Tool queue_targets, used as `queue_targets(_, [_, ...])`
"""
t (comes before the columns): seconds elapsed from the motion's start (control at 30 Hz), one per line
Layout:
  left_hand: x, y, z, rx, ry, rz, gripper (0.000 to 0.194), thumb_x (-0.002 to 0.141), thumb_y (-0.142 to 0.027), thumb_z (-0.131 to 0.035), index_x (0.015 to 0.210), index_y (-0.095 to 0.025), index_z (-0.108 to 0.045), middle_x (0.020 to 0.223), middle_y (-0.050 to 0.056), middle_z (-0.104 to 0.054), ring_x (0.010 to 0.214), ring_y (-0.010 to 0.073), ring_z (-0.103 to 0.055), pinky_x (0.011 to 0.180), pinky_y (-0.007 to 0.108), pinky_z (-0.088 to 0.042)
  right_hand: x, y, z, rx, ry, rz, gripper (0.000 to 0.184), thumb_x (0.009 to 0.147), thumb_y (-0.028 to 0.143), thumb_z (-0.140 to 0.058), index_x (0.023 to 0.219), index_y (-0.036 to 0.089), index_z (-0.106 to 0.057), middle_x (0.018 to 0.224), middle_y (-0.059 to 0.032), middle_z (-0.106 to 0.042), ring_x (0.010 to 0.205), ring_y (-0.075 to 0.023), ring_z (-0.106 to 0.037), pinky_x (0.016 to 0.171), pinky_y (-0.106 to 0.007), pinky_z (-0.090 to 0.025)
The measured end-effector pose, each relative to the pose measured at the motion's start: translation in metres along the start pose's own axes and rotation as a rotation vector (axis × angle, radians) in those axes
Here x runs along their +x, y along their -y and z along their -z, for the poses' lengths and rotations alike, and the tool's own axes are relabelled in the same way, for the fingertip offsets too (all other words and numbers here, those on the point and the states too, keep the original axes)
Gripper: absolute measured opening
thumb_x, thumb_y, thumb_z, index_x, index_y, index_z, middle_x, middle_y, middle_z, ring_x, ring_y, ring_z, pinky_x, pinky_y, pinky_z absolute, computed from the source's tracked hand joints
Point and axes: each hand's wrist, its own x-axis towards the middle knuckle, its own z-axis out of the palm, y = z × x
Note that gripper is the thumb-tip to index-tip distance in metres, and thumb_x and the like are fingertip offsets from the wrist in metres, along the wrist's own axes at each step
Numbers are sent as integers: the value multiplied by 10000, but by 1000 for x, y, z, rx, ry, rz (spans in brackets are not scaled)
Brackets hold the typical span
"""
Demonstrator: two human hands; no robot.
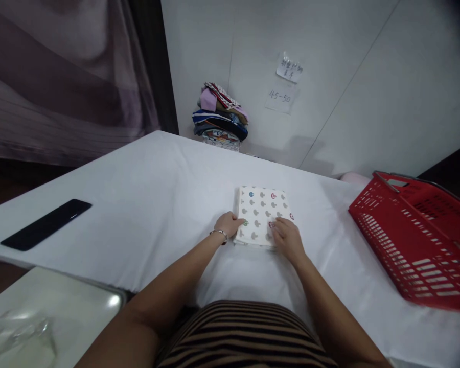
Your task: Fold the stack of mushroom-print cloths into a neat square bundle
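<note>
A folded white cloth (261,210) printed with grey, blue, red and green mushrooms lies flat on the white-covered table, in front of my body. My left hand (227,225), with a bracelet at its wrist, grips the cloth's left edge near the front corner, thumb on top and the other fingers mostly hidden. At the front right part of the cloth, my right hand (287,237) is closed on it, its fingertips over the printed side. The cloth's folded layers show along its front edge.
To the right a red plastic basket (425,240) with metal handles stands on the table (157,204). A long black flat object (46,225) lies at the left. Beyond the far edge rises a stack of folded clothes (220,117). A clear plastic bag (19,337) rests on a lower surface.
</note>
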Motion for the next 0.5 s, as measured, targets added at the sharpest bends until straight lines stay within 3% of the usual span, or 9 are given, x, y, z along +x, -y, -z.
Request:
queue_targets(0.1, [-2, -1, 0, -31, -13, 1, 223, 728, -415, -589, 698, -194, -566, 743, 12, -662, 701, 155, -591, 567, 234, -379, -5, -31, 5, -92, -64, -105, 341, 828, 355, -451, 1042, 179, -650, 1186, -128, -576, 1132, -256, -493, 988, -439, -365])
queue_targets(0.2, [-2, 1, -1, -61, -30, -4, 208, 732, -396, -586, 677, -197, -567, 710, 5, -653, 683, 147, -585, 563, 230, -383, -13, -52, 3, -96, -36, -210, 418, 829, 394, -442, 1109, 137, -615, 1224, -154, -547, 1173, -264, -466, 994, -437, -369])
queue_targets(0.33, [1, 6, -3, -94, -3, 19, 223, 733, -406, -593, 660, -195, -577, 620, 2, -633, 645, 149, -585, 544, 229, -388, -20, -61, -4, 22, 15, -264, 467, 840, 427, -418, 1152, 123, -587, 1249, -150, -533, 1208, -244, -448, 1001, -409, -381])
queue_targets(0.5, [4, 9, -4, -85, 0, 5, 245, 746, -417, -573, 642, -195, -565, 609, 1, -627, 621, 144, -582, 538, 230, -384, -22, -61, -9, 93, -38, -302, 450, 825, 445, -442, 1152, 173, -589, 1261, -129, -526, 1219, -244, -443, 1002, -428, -382])
